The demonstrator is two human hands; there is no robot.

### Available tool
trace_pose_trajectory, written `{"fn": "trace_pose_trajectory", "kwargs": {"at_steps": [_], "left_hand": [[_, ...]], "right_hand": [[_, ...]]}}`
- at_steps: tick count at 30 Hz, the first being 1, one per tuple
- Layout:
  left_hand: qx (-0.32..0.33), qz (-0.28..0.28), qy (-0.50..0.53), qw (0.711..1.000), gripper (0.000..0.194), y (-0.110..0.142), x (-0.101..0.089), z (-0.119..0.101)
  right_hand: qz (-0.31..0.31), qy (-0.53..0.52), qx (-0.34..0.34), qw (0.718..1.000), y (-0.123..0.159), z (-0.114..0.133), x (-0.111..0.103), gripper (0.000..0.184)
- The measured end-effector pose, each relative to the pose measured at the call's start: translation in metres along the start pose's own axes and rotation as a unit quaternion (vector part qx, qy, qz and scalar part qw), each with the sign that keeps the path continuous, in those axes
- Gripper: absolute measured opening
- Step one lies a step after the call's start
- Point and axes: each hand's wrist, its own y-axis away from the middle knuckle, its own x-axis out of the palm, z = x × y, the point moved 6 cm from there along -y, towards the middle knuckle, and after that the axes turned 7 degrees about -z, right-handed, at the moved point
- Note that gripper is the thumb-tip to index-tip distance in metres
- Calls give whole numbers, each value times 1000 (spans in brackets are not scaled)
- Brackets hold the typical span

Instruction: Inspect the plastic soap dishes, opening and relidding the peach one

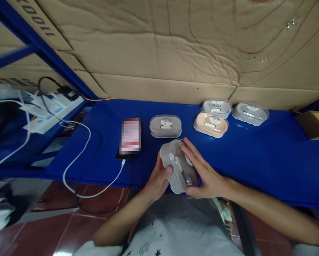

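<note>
Close to my body, over the front edge of the blue table, I hold a grey plastic box with a clear lid tilted on its side. My left hand is closed round the grey base, its thumb on the near side. Across the clear lid lies my right hand, fingers along the top and thumb at the lower edge. A round sticker shows partly under the right fingers. Just behind stands a similar grey box. A peach box sits further right, with two more grey boxes behind it.
A phone with a white cable lies left on the blue table. Power strips with plugs are at the far left. Cardboard walls off the back. An open carton stands at the right end.
</note>
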Motion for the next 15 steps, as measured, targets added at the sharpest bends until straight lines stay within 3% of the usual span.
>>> {"fn": "trace_pose_trajectory", "kwargs": {"at_steps": [4, 15], "left_hand": [[6, 32, -25, 999, 76, 0, 4, -2], [13, -2, 7, 1000, 69, 1, 1, -2]], "right_hand": [[12, 1, -9, 1000, -1, 0, 2, 109], [-16, 16, -35, 999, 1, 1, 0, 108]]}}
